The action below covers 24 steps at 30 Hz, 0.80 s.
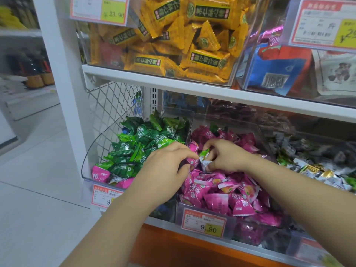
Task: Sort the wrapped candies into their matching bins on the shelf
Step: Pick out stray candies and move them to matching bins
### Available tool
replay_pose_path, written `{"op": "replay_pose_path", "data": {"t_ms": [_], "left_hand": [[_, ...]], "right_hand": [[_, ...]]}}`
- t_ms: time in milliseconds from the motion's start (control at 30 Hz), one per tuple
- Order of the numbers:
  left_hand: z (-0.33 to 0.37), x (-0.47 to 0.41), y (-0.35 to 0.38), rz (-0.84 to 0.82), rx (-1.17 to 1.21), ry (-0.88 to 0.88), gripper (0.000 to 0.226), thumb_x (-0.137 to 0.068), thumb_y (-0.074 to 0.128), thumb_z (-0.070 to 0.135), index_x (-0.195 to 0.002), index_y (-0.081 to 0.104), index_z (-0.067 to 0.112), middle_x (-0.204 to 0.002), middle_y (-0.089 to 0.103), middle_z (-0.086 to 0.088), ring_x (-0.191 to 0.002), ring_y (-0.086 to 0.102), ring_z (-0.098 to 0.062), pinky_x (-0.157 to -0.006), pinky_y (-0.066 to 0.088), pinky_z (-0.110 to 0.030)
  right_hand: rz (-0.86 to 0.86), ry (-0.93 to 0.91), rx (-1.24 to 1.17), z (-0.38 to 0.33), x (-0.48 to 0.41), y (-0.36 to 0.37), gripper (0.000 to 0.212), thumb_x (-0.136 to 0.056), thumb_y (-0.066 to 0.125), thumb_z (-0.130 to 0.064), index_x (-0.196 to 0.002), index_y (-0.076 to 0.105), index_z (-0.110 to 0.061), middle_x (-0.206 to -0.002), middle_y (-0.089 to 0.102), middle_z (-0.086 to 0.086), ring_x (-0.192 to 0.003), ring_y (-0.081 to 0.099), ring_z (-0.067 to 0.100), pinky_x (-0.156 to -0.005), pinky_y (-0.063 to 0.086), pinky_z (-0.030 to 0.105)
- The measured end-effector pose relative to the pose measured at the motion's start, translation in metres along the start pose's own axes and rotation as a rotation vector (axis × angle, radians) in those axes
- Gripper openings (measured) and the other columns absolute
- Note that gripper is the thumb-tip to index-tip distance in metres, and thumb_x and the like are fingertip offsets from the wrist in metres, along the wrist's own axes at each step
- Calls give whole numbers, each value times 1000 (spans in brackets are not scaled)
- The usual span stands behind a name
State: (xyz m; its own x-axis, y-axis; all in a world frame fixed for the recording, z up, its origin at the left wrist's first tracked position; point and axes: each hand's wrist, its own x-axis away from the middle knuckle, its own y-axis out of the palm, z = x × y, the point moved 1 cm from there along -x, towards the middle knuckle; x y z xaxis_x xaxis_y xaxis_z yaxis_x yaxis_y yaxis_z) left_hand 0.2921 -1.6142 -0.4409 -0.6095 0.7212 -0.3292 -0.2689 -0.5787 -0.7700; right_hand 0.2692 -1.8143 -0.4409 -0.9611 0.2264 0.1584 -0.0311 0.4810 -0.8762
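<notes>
Two clear bins stand side by side on the lower shelf: the green-candy bin (pixel 90 151) on the left and the pink-candy bin (pixel 194 214) to its right. Both hands meet over the divider between them. My right hand (pixel 225 157) pinches a green wrapped candy (pixel 204 152) together with a white wrapped candy (pixel 205 163) above the pink pile. My left hand (pixel 167 166) has its fingers curled round pink candies (pixel 192 161) at the bin's left edge. A few pink candies (pixel 100 175) lie at the front of the green bin.
A bin of mixed white, black and gold candies (pixel 316 170) sits to the right. The upper shelf (pixel 173 81) holds a bin of yellow packets (pixel 173 41) and a bin of blue and red packets (pixel 279 68). Price tags (pixel 204 224) hang on the bin fronts. The aisle floor (pixel 38 189) lies to the left.
</notes>
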Motion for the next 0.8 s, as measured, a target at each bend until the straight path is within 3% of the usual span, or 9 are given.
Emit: {"op": "replay_pose_path", "data": {"t_ms": [133,400,567,667,733,800], "left_hand": [[-1,0,0,2,8,-2,28,-93,54,18,-116,63,32,-113,49,23,-110,50,-3,-106,35,-37],[2,-1,5,43,-39,-12,29,-92,54,16,-114,64,31,-116,53,19,-112,51,-7,-107,35,-39],[5,-1,10,97,-79,-14,27,-88,58,14,-109,68,29,-111,55,18,-109,54,-12,-105,37,-44],[9,1,12,118,-106,-23,26,-88,60,15,-108,69,28,-110,54,17,-109,54,-14,-106,36,-47],[11,2,13,116,-120,-35,25,-88,60,16,-108,69,28,-110,54,17,-110,53,-15,-106,35,-48],[12,3,15,116,-124,-39,25,-88,61,15,-108,69,27,-111,56,14,-109,53,-15,-106,34,-49]], "right_hand": [[185,-52,-111,2,15,-17,44,-76,75,-11,-109,47,-20,-86,65,-4,-67,57,5,-54,41,13],[463,-106,-242,12,72,-30,45,-74,78,-14,-104,46,-26,-83,65,-10,-86,63,7,-78,47,23],[624,-16,-291,39,119,-36,43,-76,77,-18,-104,45,-29,-87,66,-8,-74,63,18,-72,49,35],[759,47,-285,57,141,-49,30,-83,70,-14,-104,48,-17,-84,68,-10,-77,65,14,-72,51,33],[809,109,-285,71,146,-60,10,-86,62,-5,-91,54,-9,-79,68,-8,-78,67,17,-72,53,37],[826,175,-278,83,147,-67,15,-85,62,-2,-74,56,-10,-74,67,-5,-80,68,24,-74,54,41]]}}
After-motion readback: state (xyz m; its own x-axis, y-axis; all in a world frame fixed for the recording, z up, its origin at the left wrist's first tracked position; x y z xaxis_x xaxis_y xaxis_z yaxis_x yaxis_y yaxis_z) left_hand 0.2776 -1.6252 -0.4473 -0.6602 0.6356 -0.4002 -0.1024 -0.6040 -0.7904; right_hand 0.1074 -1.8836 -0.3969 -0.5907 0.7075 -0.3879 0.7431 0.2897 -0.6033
